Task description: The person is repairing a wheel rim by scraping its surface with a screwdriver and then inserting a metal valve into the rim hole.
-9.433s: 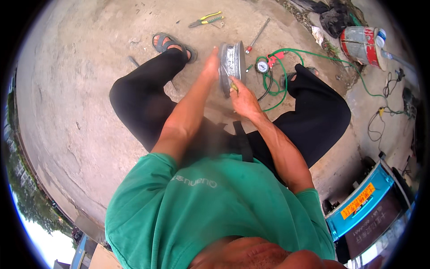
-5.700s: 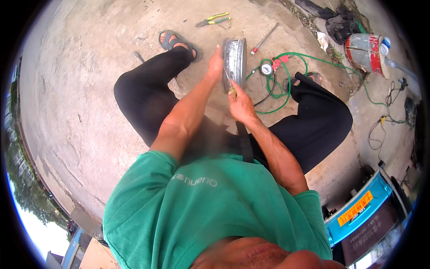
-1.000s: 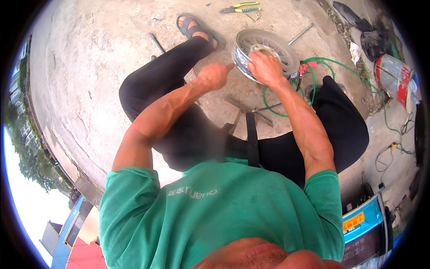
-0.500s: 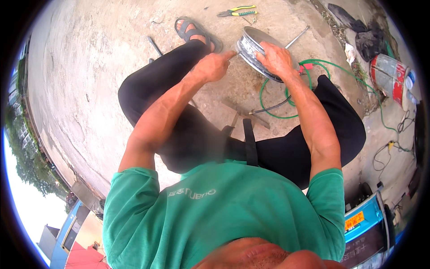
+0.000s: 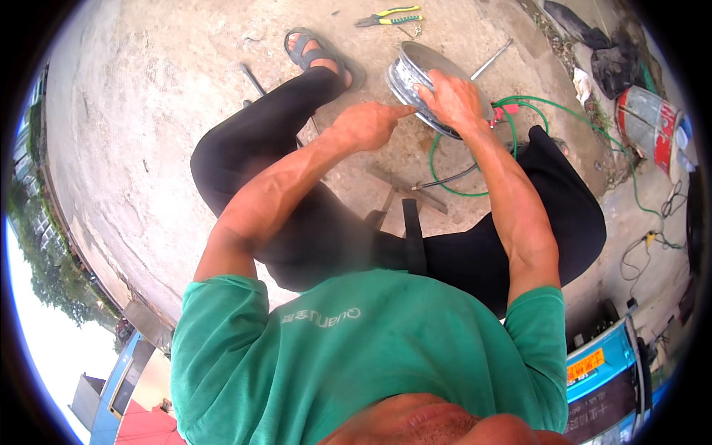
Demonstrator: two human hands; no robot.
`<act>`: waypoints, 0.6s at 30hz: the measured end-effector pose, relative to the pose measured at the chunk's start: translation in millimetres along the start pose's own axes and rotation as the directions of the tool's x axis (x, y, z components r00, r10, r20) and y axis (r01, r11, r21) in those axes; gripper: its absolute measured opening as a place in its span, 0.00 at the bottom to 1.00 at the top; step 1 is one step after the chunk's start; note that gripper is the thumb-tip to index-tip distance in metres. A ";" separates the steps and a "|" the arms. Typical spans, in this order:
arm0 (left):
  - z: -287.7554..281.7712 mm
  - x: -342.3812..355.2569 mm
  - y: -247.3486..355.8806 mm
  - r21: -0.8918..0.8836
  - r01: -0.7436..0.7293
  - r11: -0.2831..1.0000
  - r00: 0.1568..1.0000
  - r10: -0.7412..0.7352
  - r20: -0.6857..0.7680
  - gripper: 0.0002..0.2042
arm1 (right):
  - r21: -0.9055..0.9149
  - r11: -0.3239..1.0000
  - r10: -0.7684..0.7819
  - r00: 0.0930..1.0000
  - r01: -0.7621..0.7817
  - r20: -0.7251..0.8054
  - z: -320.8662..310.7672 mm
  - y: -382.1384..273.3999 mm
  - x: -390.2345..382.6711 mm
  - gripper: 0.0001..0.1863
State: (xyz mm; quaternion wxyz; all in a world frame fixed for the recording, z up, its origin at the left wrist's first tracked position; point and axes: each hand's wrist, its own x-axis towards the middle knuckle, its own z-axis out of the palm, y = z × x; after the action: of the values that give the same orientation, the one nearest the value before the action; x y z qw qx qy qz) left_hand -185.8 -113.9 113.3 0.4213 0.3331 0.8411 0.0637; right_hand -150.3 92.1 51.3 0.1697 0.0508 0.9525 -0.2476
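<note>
Lying on concrete (image 5: 133, 141) near wheel (image 5: 408, 81): pliers (image 5: 371, 21), green hose (image 5: 526, 100); drum (image 5: 644, 126) far right.

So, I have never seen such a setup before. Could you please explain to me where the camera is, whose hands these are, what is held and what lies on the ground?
There is no machine here. A seated person wears a wide fisheye camera on the head, looking down, so straight edges bend. The bare hands are the wearer's own. The right hand grips a grey metal wheel rim. The left hand points a finger at its edge; whether it touches is hard to tell. On the concrete ground lie pliers with yellow-and-green handles, a metal rod and a looped green hose.
</note>
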 end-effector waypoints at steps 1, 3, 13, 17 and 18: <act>8.4 6.5 -15.8 0.015 -0.014 1.000 0.999 0.014 -0.038 0.29 | -0.010 1.000 -0.013 1.000 0.013 0.005 -0.9 2.3 -0.7 0.23; -3.4 12.0 -30.6 -0.005 0.027 1.000 0.998 -0.028 -0.049 0.29 | -0.027 0.999 -0.034 0.999 0.035 0.013 -6.3 6.5 -1.3 0.22; 3.6 12.4 -48.5 0.068 0.018 0.998 1.000 -0.020 0.023 0.33 | -0.060 0.981 -0.187 0.981 0.184 -0.051 8.8 6.1 -13.6 0.20; 2.3 0.2 -20.9 0.009 -0.045 0.999 0.997 0.045 0.057 0.34 | -0.066 0.989 -0.139 0.987 0.134 -0.080 8.8 11.3 -22.3 0.22; -4.2 -1.6 -18.7 -0.006 -0.050 0.999 0.997 0.050 0.063 0.34 | -0.053 0.991 -0.127 0.986 0.122 -0.105 7.7 11.9 -17.6 0.22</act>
State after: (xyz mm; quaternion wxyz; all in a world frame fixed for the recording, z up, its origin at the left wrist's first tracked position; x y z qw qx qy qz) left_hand -197.8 -128.5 109.8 0.4468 0.3548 0.8186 0.0655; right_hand -129.3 98.5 45.7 0.1030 0.0007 0.9672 -0.2324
